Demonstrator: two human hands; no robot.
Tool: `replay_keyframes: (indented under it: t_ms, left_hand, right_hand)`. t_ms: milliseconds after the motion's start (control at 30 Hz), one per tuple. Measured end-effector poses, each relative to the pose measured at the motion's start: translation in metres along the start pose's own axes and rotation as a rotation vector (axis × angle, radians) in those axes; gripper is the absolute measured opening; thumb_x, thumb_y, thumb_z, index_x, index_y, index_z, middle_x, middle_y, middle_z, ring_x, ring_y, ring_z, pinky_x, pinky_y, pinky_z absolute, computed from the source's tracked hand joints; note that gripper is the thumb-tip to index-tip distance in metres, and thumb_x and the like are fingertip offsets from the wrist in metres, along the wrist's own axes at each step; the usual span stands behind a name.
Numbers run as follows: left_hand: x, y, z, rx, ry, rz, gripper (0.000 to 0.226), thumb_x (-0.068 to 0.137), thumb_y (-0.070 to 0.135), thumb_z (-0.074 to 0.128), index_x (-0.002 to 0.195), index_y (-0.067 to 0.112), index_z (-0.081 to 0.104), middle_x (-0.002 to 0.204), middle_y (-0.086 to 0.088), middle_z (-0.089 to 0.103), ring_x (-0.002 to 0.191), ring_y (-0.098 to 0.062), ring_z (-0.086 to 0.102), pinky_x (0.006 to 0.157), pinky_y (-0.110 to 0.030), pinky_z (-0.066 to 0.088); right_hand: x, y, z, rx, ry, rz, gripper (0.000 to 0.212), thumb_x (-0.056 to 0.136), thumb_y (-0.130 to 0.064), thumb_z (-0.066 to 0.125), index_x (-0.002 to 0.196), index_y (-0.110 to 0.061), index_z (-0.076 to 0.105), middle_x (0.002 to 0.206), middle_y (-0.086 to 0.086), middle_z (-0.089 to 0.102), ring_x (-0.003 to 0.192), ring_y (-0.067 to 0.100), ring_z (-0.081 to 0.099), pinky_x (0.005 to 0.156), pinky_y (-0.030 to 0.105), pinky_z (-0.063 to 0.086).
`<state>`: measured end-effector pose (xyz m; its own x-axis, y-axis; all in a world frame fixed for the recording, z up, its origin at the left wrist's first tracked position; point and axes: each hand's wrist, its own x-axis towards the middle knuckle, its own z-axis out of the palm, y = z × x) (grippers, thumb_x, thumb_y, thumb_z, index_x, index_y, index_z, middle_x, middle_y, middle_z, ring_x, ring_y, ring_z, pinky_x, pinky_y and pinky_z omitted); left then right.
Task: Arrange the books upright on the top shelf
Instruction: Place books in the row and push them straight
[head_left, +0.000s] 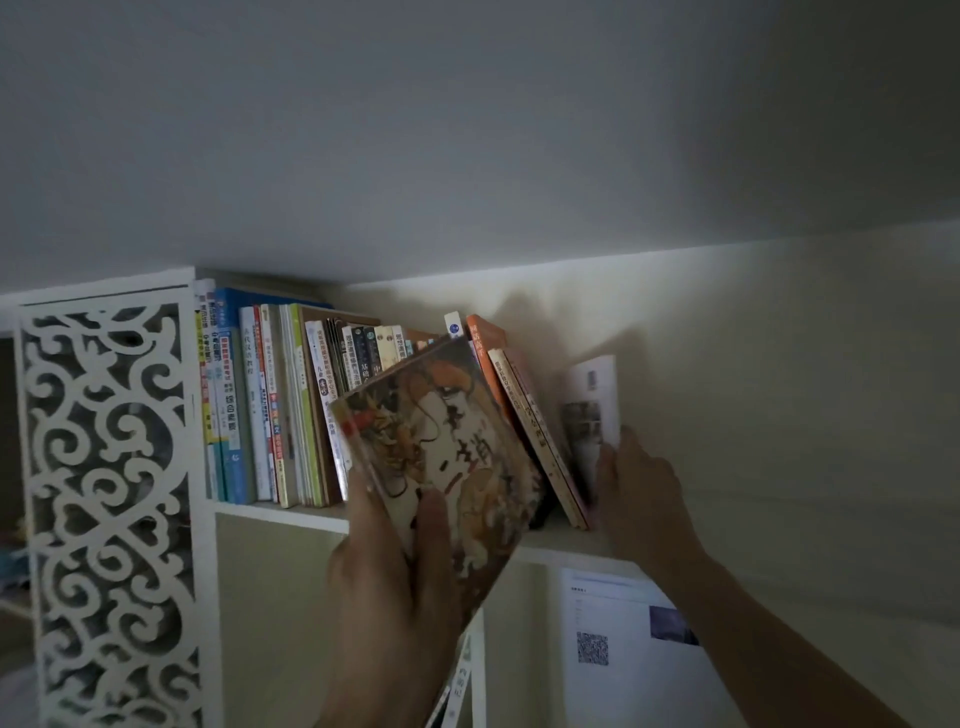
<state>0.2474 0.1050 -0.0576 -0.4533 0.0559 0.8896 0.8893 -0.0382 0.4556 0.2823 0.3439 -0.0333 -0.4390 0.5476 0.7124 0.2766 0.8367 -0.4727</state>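
Observation:
My left hand (395, 582) grips a book with a dragon picture on its cover (441, 441), thumb on the front, and holds it tilted in front of the top shelf (291, 512). A row of upright books (270, 405) fills the shelf's left part. Right of the held book, a few thin books (524, 415) lean to the left. My right hand (639, 493) holds the lower edge of a pale book (592, 405) at the right end of that leaning group. The held book hides the middle of the row.
A white carved lattice panel (109, 509) forms the shelf unit's left side. The ceiling sits close above the books. A sheet with a QR code (613, 644) hangs on the wall below the shelf. Book spines (460, 680) show in the compartment underneath.

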Motion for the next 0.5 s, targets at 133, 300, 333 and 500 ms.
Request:
replay_keyframes:
  t_ms: [133,300,333,500]
  left_hand:
    - [0.014,0.004,0.031,-0.052,-0.179,-0.037,0.026,0.104,0.024,0.05,0.129,0.019,0.045,0.086,0.042,0.064,0.077,0.014,0.064,0.059,-0.005,0.048]
    - [0.029,0.003,0.114,-0.344,-0.408,-0.216,0.036,0.108,0.031,0.044,0.143,0.025,0.039,0.127,0.007,0.065,0.116,-0.01,0.066,0.091,-0.033,0.061]
    - [0.031,0.005,0.13,-0.438,-0.466,-0.272,0.035,0.109,0.031,0.045,0.142,0.025,0.04,0.129,0.005,0.065,0.117,-0.013,0.067,0.092,-0.035,0.061]
    - [0.031,0.014,0.184,-0.701,-0.574,-0.373,0.038,0.109,0.04,0.041,0.135,0.016,0.054,0.117,-0.005,0.073,0.11,-0.023,0.071,0.09,-0.037,0.061]
  right_hand:
    - [-0.006,0.003,-0.025,-0.014,0.379,0.074,0.016,0.103,-0.013,0.044,0.103,-0.001,0.054,0.084,0.025,0.065,0.075,0.045,0.064,0.064,0.04,0.041]
    - [-0.029,0.001,-0.072,-0.233,0.731,-0.042,0.012,0.099,-0.01,0.052,0.101,-0.001,0.06,0.086,0.019,0.061,0.06,0.038,0.06,0.055,0.029,0.029]
    - [-0.034,0.002,-0.077,-0.303,0.729,-0.09,0.013,0.099,-0.009,0.052,0.102,-0.002,0.061,0.086,0.016,0.061,0.059,0.035,0.059,0.055,0.027,0.028]
    - [-0.043,0.024,-0.076,-0.33,0.205,-0.065,0.038,0.1,-0.035,0.048,0.128,-0.014,0.061,0.118,0.009,0.061,0.088,0.026,0.062,0.068,0.034,0.051]
